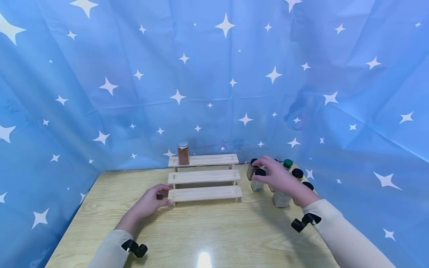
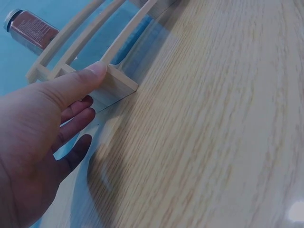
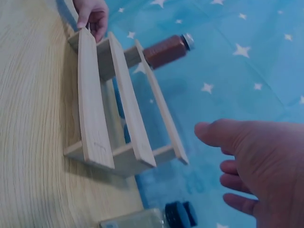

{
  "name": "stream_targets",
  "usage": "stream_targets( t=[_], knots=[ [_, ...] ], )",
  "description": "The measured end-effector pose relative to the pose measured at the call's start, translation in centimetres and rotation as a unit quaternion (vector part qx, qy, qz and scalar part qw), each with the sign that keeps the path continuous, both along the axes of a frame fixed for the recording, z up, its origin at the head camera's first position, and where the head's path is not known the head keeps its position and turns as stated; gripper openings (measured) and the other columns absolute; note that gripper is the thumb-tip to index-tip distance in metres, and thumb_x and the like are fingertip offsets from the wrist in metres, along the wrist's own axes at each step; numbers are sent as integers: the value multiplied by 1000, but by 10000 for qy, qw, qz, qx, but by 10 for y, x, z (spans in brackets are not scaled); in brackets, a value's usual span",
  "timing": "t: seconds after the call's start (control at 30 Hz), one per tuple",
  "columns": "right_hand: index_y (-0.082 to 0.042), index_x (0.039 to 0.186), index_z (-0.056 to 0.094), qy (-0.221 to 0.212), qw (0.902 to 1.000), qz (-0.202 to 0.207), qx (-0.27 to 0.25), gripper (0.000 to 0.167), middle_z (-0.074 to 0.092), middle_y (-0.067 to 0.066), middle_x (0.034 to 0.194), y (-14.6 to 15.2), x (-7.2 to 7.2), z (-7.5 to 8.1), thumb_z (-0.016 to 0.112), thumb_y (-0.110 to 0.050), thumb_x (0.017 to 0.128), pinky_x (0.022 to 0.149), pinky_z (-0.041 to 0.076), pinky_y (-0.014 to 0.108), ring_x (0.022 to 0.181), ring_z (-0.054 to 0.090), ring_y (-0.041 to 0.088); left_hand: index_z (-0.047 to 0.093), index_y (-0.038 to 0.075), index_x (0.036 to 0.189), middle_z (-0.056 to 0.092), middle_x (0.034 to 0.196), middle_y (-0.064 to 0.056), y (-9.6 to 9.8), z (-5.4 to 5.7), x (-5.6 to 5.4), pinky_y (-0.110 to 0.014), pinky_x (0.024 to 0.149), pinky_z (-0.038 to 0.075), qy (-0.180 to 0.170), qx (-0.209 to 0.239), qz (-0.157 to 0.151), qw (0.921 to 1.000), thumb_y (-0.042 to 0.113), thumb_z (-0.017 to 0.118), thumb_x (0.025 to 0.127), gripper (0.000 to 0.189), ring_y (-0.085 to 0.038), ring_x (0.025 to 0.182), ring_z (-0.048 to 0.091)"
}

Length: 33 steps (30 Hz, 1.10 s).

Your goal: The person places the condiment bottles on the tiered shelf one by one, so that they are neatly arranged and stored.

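L grip (image 2: 35,142) @rack (image 1: 205,176), jar lbl (image 2: 34,30) blurry

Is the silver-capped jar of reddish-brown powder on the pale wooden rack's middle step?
No, the jar stands near the left end of the top step.

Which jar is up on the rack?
The silver-lidded jar with reddish-brown contents, at the left end of the top tier. The other jars are grouped off the rack, to its right.

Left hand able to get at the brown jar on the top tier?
Likely yes, after letting go: the left hand holds the wooden rack at its left end, and the brown jar stands near that end, unobstructed.
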State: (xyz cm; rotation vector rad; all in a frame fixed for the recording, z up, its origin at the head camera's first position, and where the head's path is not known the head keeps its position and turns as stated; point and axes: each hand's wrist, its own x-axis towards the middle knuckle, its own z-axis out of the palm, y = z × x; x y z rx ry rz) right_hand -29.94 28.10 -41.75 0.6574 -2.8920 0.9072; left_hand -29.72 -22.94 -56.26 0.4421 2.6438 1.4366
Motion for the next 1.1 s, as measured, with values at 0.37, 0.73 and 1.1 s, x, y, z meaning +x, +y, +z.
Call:
stream_targets(
  t=[0.37, 0.73, 1.1],
  knots=[
    [-8, 138, 71, 267, 9994, -230, -27, 41, 65, 11, 130, 38, 12, -8, 83, -25, 103, 102, 56, 62, 123, 64, 38, 67, 5, 144, 72, 133, -8, 1, 2, 1, -56, 112, 55, -87, -30, 19, 10000, 25, 90, 96, 56, -33, 128, 67],
    [-1, 133, 72, 380, 9980, -490, -140, 39, 67, 19, 125, 69, 17, -19, 84, -22, 102, 99, 57, 60, 118, 64, 41, 68, 7, 143, 71, 133, -6, -1, -2, -1, -56, 111, 56, -109, -18, 31, 9999, 24, 89, 97, 53, -31, 128, 67],
    [4, 136, 70, 212, 9977, -628, -131, 45, 67, 21, 126, 89, 27, -26, 86, -16, 100, 94, 59, 56, 117, 65, 42, 68, 7, 144, 72, 133, -6, 0, -1, -1, -55, 111, 56, -75, -84, 54, 9999, 25, 89, 97, 55, -32, 128, 67]
  ],
)
